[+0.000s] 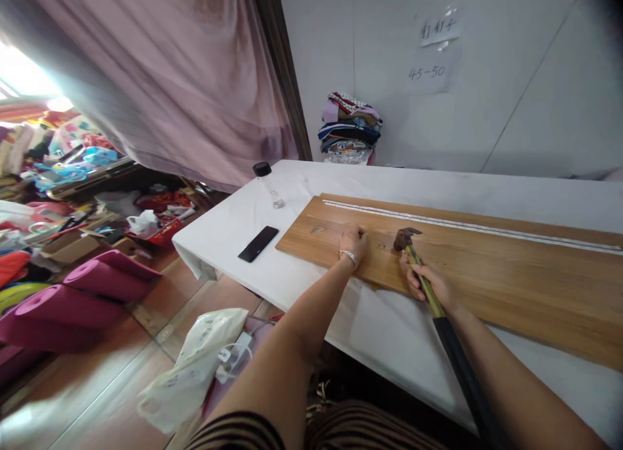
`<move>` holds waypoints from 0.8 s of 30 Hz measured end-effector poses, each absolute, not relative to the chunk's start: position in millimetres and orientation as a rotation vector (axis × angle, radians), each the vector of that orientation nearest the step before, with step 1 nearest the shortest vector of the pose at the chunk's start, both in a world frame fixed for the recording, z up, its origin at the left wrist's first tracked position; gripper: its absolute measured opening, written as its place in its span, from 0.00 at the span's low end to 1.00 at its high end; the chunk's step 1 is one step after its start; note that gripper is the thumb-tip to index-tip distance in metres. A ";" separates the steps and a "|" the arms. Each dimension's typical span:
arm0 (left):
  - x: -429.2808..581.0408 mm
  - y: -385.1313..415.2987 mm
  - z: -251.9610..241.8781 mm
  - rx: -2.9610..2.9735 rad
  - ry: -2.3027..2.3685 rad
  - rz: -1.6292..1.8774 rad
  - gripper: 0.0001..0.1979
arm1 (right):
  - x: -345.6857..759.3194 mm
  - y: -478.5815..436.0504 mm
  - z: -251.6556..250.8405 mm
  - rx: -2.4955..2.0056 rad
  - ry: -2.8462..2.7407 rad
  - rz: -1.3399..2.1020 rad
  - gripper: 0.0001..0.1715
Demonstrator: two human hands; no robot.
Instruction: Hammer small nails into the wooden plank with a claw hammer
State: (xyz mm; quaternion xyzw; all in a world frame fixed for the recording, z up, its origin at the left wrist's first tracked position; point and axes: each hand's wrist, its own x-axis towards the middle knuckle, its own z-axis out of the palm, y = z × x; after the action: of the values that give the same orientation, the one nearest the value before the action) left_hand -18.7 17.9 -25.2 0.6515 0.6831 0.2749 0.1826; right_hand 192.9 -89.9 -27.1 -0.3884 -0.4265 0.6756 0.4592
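Observation:
A long wooden board (516, 287) lies across the table. My right hand (424, 282) is wrapped round the handle of a claw hammer (433, 294), close below its rusty head. The hammer head is over the board, with the black grip slanting back toward me. My left hand (354, 241), with a bracelet at the wrist, rests on the board left of the hammer. Its fingers are curled together, and whatever they hold is hidden. Further left on the board lie a few thin nails (317, 229). Small dark marks dot the wood between my hands.
The white table (389, 320) carries a black phone (258, 243) and a clear bottle (269, 187) with a black cap. Two pale strips (467, 225) run along the board's far side. Folded cloths (350, 128) are stacked by the wall. A plastic bag (195, 365) and pink rolled mats (73, 300) are lower left.

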 end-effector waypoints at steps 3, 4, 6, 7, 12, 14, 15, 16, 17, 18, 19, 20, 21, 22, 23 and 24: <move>-23.2 21.7 -32.0 1.722 1.861 0.904 0.09 | 193.2 -89.1 -26.7 -0.950 -1.057 1.655 0.22; -24.7 22.7 -33.4 1.697 1.843 0.933 0.09 | 193.2 -88.9 -26.5 -0.945 -1.055 1.639 0.22; -29.3 24.5 -32.9 1.665 1.823 0.962 0.09 | 193.0 -88.6 -26.0 -0.938 -1.048 1.612 0.22; -33.1 25.2 -30.7 1.658 1.822 0.963 0.09 | 192.9 -88.3 -25.8 -0.936 -1.046 1.609 0.22; -71.1 25.7 -4.9 1.716 2.041 0.867 0.10 | 192.2 -85.4 -26.3 -0.919 -1.062 1.655 0.21; -89.0 24.2 4.6 1.786 2.191 0.762 0.12 | 191.1 -84.9 -27.0 -0.893 -1.049 1.651 0.22; -96.4 23.2 7.6 1.825 2.258 0.693 0.13 | 190.4 -84.8 -27.2 -0.880 -1.040 1.641 0.22; -102.3 22.2 9.1 1.848 2.327 0.646 0.14 | 189.6 -84.8 -27.3 -0.870 -1.032 1.632 0.23; -106.4 21.2 9.3 1.870 2.376 0.606 0.15 | 188.8 -84.7 -27.3 -0.864 -1.026 1.626 0.23; -108.8 20.2 8.4 1.884 2.411 0.568 0.15 | 188.1 -84.6 -27.0 -0.864 -1.025 1.624 0.23; -109.7 19.2 6.9 1.895 2.435 0.532 0.16 | 187.5 -84.5 -26.5 -0.867 -1.026 1.626 0.22; -109.4 18.2 5.0 1.917 2.441 0.505 0.16 | 186.9 -84.5 -25.8 -0.873 -1.028 1.632 0.22; -108.5 17.2 3.4 1.951 2.434 0.484 0.16 | 186.5 -84.5 -24.9 -0.876 -1.031 1.641 0.22; -107.2 16.3 2.2 1.993 2.418 0.468 0.17 | 186.1 -84.6 -23.9 -0.877 -1.032 1.651 0.22; -106.1 15.4 1.7 2.038 2.397 0.454 0.17 | 185.7 -84.8 -22.9 -0.873 -1.032 1.656 0.22; -105.1 14.5 1.9 2.080 2.375 0.440 0.17 | 185.4 -85.2 -21.9 -0.868 -1.029 1.655 0.23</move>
State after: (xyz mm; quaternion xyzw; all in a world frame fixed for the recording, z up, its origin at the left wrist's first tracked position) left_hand -105.1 14.5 1.9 0.6524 0.7449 0.1379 -0.0231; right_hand 185.4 -85.2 -21.9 -0.3563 -0.4222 0.6794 0.4829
